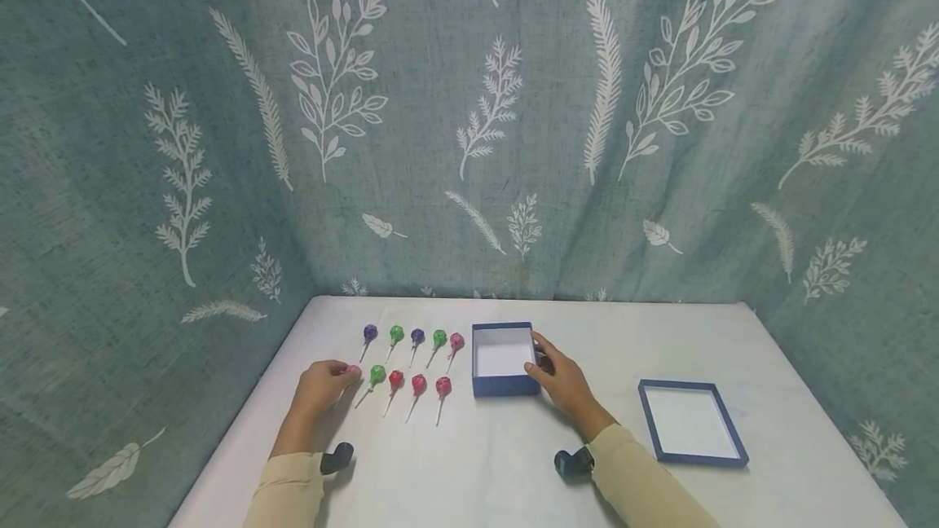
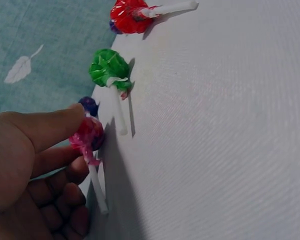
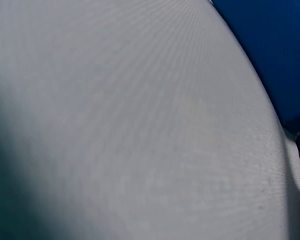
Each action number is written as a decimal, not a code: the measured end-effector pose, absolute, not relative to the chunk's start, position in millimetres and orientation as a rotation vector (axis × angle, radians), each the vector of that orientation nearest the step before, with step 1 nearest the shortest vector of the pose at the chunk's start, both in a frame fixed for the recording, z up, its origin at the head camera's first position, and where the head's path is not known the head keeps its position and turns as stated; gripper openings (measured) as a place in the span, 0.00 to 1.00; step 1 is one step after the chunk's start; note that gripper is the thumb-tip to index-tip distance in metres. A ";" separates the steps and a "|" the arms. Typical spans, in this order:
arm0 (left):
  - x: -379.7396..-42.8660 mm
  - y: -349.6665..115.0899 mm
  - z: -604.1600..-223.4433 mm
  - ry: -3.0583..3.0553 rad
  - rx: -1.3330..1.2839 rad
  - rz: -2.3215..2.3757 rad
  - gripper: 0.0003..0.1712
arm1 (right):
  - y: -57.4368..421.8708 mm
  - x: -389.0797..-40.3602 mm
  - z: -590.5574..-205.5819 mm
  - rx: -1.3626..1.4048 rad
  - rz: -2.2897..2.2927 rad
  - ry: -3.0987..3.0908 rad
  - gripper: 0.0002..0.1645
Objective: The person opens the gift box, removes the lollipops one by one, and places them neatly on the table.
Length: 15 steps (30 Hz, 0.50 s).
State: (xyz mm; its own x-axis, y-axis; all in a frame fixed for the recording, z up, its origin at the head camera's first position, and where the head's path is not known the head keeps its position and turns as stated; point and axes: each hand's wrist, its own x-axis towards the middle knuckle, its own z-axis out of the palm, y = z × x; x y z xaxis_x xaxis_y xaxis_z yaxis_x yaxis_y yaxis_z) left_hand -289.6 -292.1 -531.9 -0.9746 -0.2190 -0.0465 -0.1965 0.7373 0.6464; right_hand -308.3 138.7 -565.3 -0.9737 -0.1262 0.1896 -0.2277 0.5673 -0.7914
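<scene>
At the left end of the front row of lollipops, my left hand [image 1: 320, 385] pinches a pink lollipop [image 2: 87, 135] by its wrapped head between thumb and finger. Its white stick points down along the table in the left wrist view. Beside it lies a green lollipop [image 2: 109, 68], with a red one [image 2: 130, 16] farther along. My right hand [image 1: 565, 381] grips the right wall of an open blue box [image 1: 506, 387] with a white inside. In the right wrist view only the box's blue side [image 3: 275, 55] and a bit of finger show.
Behind the front row lies a second row of lollipops, including a purple one [image 1: 370, 333] and a pink one [image 1: 456, 341]. A blue-rimmed lid [image 1: 700, 459] lies at the right on the white table [image 1: 469, 471]. Patterned curtains [image 1: 543, 145] hang around the table.
</scene>
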 end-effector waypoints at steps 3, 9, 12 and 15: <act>-290.3 -293.3 -534.8 -2.891 0.344 -1.086 0.31 | 139.6 -307.9 -566.1 0.306 1.366 -2.681 0.38; -289.3 -293.5 -535.3 -2.874 0.391 -1.100 0.33 | 140.1 -309.5 -567.1 0.311 1.384 -2.669 0.37; -285.6 -290.6 -535.1 -2.855 0.362 -1.081 0.32 | 142.1 -309.1 -567.4 0.328 1.429 -2.640 0.37; -280.0 -285.9 -536.0 -2.838 0.293 -1.041 0.32 | 146.9 -306.4 -566.3 0.348 1.518 -2.604 0.36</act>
